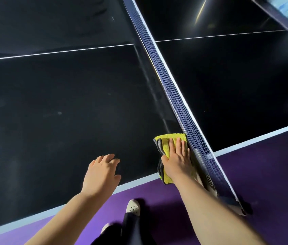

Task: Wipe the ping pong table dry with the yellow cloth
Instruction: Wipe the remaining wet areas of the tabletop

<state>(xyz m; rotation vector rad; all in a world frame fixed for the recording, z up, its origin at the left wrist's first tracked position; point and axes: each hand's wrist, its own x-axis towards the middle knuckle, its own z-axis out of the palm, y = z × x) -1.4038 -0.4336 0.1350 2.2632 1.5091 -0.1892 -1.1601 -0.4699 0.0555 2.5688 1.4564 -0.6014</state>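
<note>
From the head view, my right hand (pixel 176 156) lies flat on the cloth (pixel 168 141), fingers straight and pressing it onto the table (pixel 51 103); it grips nothing. The cloth is folded, yellow with grey edges. It sits at the near edge of the table, and its right side touches the foot of the net (pixel 180 103). Its long axis runs away from me, almost along the net, and its near end hangs a little over the white edge line above the purple floor (pixel 263 174). My left hand (pixel 100 172) is open and holds nothing, its fingers loosely spread over the table just inside the same edge and well to the left of the cloth. I cannot tell whether its fingertips touch the surface. The right hand is the one on the cloth, so the wipe is its job. The net blocks it on the right and the edge is behind, so I judge the free room lies forward along the net and leftward over the dark half.
</note>
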